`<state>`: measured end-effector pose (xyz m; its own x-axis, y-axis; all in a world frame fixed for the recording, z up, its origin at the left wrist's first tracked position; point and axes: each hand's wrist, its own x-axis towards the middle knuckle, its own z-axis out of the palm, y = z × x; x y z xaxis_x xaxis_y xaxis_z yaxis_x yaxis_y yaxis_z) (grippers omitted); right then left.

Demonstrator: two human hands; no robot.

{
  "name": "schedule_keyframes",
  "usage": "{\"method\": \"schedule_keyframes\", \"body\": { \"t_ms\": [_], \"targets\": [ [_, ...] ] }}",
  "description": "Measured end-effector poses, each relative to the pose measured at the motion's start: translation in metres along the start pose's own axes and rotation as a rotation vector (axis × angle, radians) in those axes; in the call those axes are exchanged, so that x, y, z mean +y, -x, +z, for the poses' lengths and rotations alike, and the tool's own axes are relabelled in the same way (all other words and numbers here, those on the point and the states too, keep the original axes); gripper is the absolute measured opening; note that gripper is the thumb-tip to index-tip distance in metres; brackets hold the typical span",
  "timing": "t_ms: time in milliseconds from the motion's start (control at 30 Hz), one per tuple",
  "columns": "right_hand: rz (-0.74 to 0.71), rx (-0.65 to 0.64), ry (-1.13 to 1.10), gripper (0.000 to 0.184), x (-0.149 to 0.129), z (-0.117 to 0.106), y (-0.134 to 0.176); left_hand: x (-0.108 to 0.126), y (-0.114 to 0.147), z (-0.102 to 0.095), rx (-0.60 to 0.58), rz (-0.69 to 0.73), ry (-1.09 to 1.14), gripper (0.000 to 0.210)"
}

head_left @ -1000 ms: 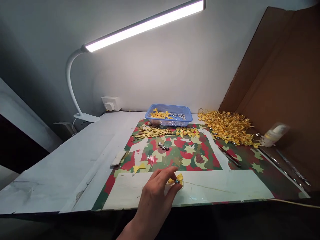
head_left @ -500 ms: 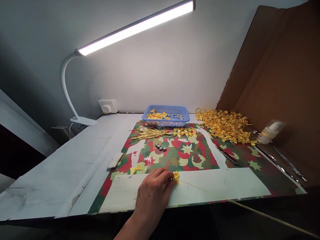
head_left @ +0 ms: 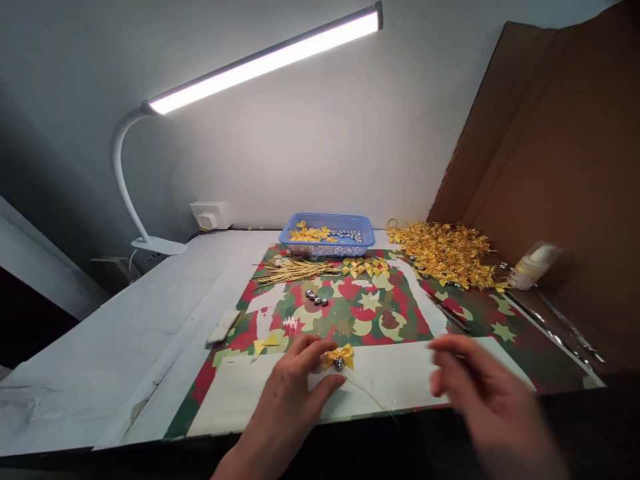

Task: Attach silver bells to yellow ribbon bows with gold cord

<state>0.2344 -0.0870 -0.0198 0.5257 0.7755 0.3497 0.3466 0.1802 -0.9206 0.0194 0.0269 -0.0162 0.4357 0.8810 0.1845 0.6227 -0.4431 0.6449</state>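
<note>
Across the white table (head_left: 150,320), open room by the front edge

Pale panel (head_left: 395,373) spreads there; right hand (head_left: 493,397) is blurred, fingers curled, hold impossible to tell. Left hand (head_left: 290,380) pinches a yellow bow (head_left: 347,352) near the edge, silver bell (head_left: 339,363) in front, thin cord (head_left: 367,392) trailing.

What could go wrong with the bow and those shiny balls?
The loose silver balls on the patterned sheet might roll away if bumped. The yellow bow by the left hand could get squashed. The thin cord, trailing toward the front edge of the table, might snag.
</note>
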Motion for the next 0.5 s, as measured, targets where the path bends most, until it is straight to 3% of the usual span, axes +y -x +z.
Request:
{"method": "schedule_keyframes", "body": {
  "t_ms": [100,233,333,500],
  "targets": [
    [-0.091,-0.273,0.215,0.024,0.0,0.045,-0.025,-0.007,-0.006,-0.003,0.027,-0.014,0.008,0.023],
    [-0.102,-0.359,0.34,0.013,0.007,0.086,-0.037,-0.01,-0.014,0.0,0.03,-0.02,0.011,0.02],
    [-0.1,-0.379,0.409,0.014,0.012,0.096,-0.034,-0.009,-0.016,0.002,0.011,-0.028,0.042,0.018],
    [-0.131,-0.401,0.373,0.018,0.014,0.09,-0.027,-0.002,-0.011,-0.003,-0.026,-0.065,0.169,0.021]
  ]
}}
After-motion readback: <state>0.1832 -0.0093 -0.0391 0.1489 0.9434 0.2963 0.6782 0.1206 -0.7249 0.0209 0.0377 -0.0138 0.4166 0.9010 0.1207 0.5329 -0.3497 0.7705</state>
